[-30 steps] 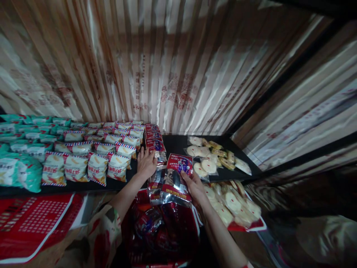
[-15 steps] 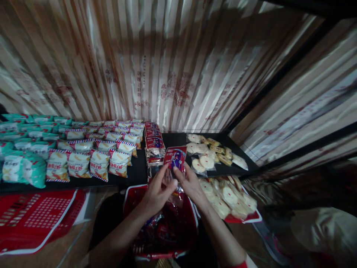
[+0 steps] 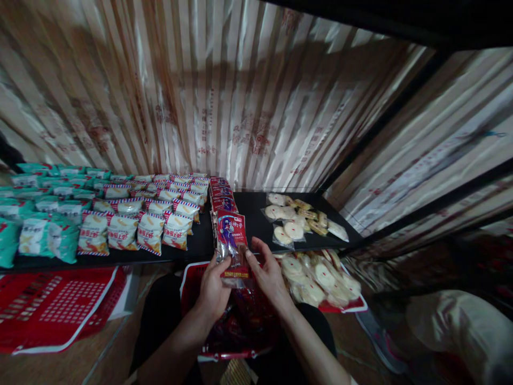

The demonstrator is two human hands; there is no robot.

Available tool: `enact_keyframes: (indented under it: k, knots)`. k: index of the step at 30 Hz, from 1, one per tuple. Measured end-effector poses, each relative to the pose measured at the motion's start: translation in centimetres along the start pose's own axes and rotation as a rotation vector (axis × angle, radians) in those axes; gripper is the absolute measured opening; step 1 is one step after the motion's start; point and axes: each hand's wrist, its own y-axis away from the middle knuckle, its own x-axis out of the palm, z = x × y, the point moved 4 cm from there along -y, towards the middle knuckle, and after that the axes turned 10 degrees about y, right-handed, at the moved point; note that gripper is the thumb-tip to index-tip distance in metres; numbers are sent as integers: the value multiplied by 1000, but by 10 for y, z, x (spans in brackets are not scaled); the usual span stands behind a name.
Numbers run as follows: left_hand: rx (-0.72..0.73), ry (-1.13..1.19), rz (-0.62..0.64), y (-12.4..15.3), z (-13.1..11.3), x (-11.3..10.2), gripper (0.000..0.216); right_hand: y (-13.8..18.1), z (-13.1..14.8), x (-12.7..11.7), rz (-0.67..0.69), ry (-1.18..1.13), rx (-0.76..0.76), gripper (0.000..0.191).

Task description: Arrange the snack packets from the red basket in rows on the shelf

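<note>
A red and purple snack packet (image 3: 231,235) with a clear lower window stands nearly upright, facing me, at the front of a row of matching packets (image 3: 223,191). My left hand (image 3: 214,289) grips its lower left edge, thumb in front. At the packet's right edge is my right hand (image 3: 270,275), its thumb tip close to or touching the wrapper and its fingers apart. Below both hands sits a red basket (image 3: 188,283) with a white rim, holding more dark red packets (image 3: 250,313).
A black shelf (image 3: 250,206) carries white chip bags (image 3: 122,232) and green bags (image 3: 62,238) at left, with round pale crackers (image 3: 294,230) in clear wrap at right. A second basket (image 3: 356,305) of wrapped crackers and a red basket (image 3: 60,305) flank me. Someone's leg (image 3: 452,326) is at right.
The packet has moved left to the front of its row and now shows its printed face upright. My right hand's fingers have spread away from it. The view has shifted slightly.
</note>
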Motion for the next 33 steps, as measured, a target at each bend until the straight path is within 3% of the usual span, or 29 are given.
enact_keyframes:
  k: [4, 11, 14, 18, 21, 23, 26, 28, 31, 33]
  knots:
    - [-52, 43, -13, 0, 2, -1, 24, 3, 8, 2, 59, -5, -46, 45]
    - [-31, 8, -29, -5, 6, -5, 27, -3, 7, 9, 112, -87, 0, 43]
    - [114, -236, 6, -6, 2, -4, 31, -5, 13, 4, 52, -27, -9, 37]
    - [431, -753, 185, 3, -3, 10, 41, 3, 27, 11, 269, -175, 16, 46]
    - [556, -944, 283, 13, -1, 19, 51, 4, 25, 15, 262, -358, 134, 43]
    - [608, -1013, 273, 14, -3, 19, 50, -2, 17, 16, 194, -459, 230, 40]
    - [675, -1033, 94, 6, -11, 9, 46, -17, 8, 17, 173, -528, 316, 38]
    - [584, -915, -2, -8, -13, -2, 45, -28, 4, 19, 206, -523, 332, 36]
    - [315, -630, -46, -32, -4, -18, 43, -45, -2, 27, 266, -485, 302, 36]
    - [267, -554, -92, -44, -1, -26, 46, -58, -7, 32, 247, -446, 257, 38]
